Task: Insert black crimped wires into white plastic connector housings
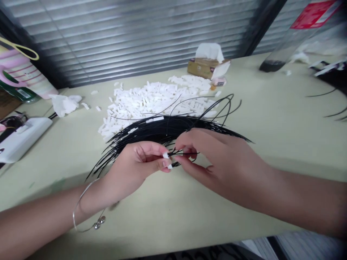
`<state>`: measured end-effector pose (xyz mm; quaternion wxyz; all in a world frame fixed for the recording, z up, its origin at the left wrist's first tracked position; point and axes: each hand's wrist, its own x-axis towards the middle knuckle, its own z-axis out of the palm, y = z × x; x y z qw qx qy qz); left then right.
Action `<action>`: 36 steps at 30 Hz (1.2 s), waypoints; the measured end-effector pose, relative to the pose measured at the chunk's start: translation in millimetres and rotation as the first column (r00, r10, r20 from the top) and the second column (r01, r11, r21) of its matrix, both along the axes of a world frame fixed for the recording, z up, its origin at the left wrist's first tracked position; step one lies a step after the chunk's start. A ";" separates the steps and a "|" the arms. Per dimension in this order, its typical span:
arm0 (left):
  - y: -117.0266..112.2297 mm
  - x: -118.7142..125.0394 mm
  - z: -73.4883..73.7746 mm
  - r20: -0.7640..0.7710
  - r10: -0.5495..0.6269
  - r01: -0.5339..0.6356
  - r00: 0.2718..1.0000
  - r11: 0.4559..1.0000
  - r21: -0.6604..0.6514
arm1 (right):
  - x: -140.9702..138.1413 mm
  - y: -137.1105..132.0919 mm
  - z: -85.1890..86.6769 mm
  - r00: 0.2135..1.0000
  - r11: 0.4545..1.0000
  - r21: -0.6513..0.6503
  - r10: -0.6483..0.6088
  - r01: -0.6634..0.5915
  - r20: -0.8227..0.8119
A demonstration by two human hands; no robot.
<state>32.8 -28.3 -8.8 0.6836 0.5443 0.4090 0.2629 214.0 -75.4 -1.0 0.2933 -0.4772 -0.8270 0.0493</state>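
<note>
The left hand pinches small, blocky white plastic pieces, while the right hand grasps thin, bendy black wires between fingertips.

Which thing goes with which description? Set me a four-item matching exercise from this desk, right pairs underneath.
Things
1. Left hand
2. Tissue box
3. Bundle of wires
4. Heap of small pieces

Descriptions
A. Black, long and thin
B. White, loosely spread
C. Pinching a small white part
D. Brown, with a white tissue sticking out

Right pairs: 1-C, 2-D, 3-A, 4-B
</note>
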 end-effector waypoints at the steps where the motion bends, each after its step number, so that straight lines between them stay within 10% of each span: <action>1: 1.0 -0.9 -1.3 0.022 0.000 0.001 1.000 1.000 -0.005 | 0.5 0.2 1.2 1.000 1.000 0.010 -0.005 0.005 -0.027; 19: 2.0 -5.1 -7.7 0.220 -0.098 0.121 0.971 0.988 -0.097 | -3.2 -1.1 3.9 0.968 0.993 -0.107 -0.066 0.041 -0.242; 27: 19.3 -2.2 12.1 0.380 0.164 -0.144 0.910 0.986 -0.081 | 12.8 -4.6 23.5 0.994 0.943 0.325 -0.098 0.078 0.046; 36: 26.3 -5.6 12.3 0.340 0.252 -0.244 0.906 0.967 -0.067 | -5.4 28.1 -23.6 0.978 0.982 -0.008 0.189 -0.189 0.086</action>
